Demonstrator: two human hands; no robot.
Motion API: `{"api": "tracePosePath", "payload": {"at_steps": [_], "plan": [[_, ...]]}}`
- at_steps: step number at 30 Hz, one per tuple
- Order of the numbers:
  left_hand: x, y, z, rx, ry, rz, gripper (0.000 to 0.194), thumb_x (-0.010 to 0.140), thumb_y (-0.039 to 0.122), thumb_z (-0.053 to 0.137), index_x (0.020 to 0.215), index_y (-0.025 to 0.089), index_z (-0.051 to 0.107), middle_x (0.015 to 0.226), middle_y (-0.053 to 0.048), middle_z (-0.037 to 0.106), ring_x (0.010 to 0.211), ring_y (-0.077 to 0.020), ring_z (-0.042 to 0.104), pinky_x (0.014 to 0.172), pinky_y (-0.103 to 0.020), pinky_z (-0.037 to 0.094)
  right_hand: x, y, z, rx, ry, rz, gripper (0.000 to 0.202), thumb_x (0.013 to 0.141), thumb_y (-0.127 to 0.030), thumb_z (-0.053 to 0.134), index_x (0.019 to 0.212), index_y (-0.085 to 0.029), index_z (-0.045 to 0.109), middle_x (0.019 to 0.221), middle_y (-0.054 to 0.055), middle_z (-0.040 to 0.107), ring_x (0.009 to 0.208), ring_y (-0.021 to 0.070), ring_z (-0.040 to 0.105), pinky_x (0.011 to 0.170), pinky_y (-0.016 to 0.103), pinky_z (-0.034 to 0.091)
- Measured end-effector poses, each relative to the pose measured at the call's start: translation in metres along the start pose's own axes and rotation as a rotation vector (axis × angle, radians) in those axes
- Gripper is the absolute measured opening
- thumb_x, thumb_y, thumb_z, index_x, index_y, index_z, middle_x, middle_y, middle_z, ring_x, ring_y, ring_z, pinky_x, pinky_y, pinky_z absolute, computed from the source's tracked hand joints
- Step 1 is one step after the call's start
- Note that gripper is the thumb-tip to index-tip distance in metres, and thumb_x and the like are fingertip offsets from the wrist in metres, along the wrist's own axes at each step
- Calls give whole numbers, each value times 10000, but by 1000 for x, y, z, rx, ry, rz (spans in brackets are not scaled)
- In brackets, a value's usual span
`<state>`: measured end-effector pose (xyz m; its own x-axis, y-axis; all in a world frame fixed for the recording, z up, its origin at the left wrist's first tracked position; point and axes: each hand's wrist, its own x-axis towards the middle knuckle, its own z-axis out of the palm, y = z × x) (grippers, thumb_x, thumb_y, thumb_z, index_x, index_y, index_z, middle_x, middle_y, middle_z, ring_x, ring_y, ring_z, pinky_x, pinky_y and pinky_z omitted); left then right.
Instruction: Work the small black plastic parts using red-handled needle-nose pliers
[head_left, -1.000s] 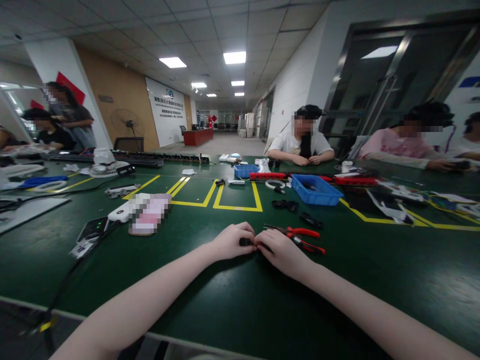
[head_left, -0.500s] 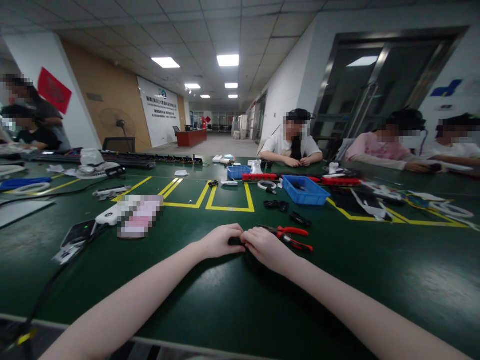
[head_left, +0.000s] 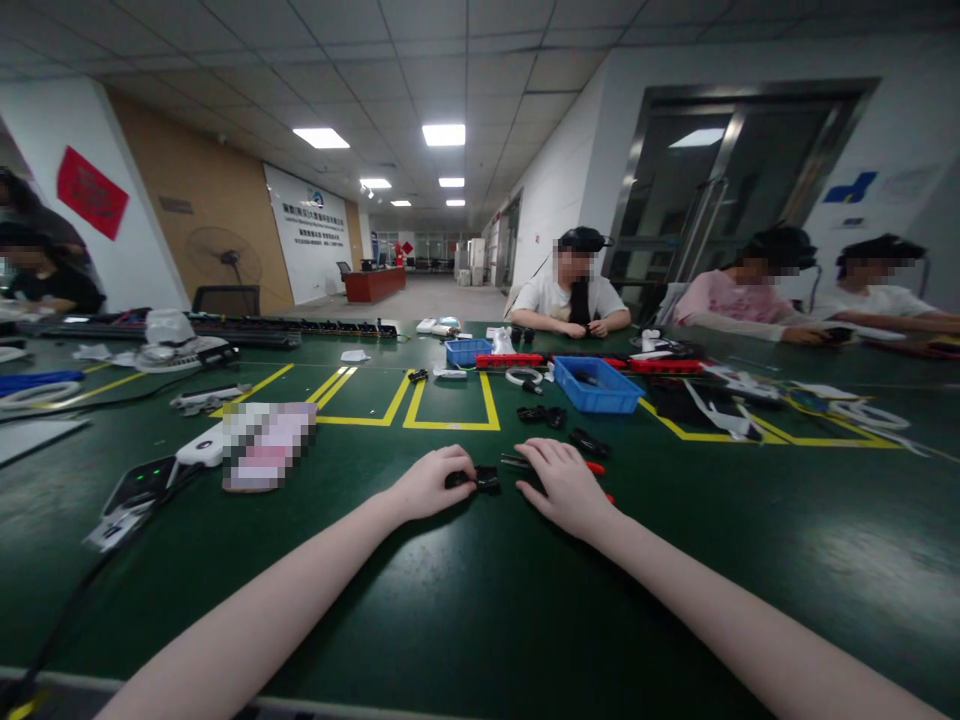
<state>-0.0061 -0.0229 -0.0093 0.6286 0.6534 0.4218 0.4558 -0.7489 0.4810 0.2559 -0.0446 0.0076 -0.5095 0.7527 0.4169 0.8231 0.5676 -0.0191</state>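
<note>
A red, box-shaped desk (head_left: 375,286) is standing on a pale grey floor (head_left: 442,298). Left of the desk, a white panel with dark lettering (head_left: 306,235) is hanging against a tan wall (head_left: 172,160). Well right of the desk, metal-framed glass doors (head_left: 780,160) are adjoining a white wall (head_left: 570,160). Above the desk, rectangular white lamps (head_left: 443,135) are glowing.

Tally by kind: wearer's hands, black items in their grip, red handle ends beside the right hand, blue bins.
Wearer's hands: 2 (left hand, right hand)
Gripped black item: 1, in the left
Red handle ends: 2
Blue bins: 2 (large bin, small bin)
Total: 7
</note>
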Motion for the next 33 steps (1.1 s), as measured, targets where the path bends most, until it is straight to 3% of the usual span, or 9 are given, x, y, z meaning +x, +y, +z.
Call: {"api": "tracePosePath", "payload": {"at_steps": [4,10,15,23,33], "plan": [[6,-17,-1,19,72,-80,105,881,261,606,901,186,676,1006,-56,629,900,-185,628,851,-300,496,3,21,7,-57,-52,143,303,929,-429,480,1054,-199,633,1074,124,642,998,273,589,797,403,449],[10,-24,-2,64,103,-145,233,911,382,576,830,187,674,919,-39,614,830,-183,595,762,-286,472,38,27,23,-88,-65,215,288,931,-434,479,959,-196,640,1066,118,633,975,249,566,799,374,422],[10,-26,-2,93,125,-174,253,925,359,535,811,177,667,876,-35,598,824,-184,580,765,-294,455,60,24,32,-94,-43,213,298,950,-428,458,970,-192,638,1042,120,630,970,237,556,844,376,414],[7,-25,-4,78,94,-143,205,878,380,625,850,180,663,910,-35,621,863,-194,589,779,-306,477,53,22,25,-42,-36,50,261,968,-405,467,981,-187,609,1020,89,623,904,199,588,774,333,436],[-3,-24,-12,65,36,-112,118,873,276,646,951,190,670,1004,-47,629,932,-197,612,885,-336,497,58,3,25,-10,-71,-264,289,994,-378,400,1099,-187,590,997,81,662,887,197,607,781,331,402]]}}
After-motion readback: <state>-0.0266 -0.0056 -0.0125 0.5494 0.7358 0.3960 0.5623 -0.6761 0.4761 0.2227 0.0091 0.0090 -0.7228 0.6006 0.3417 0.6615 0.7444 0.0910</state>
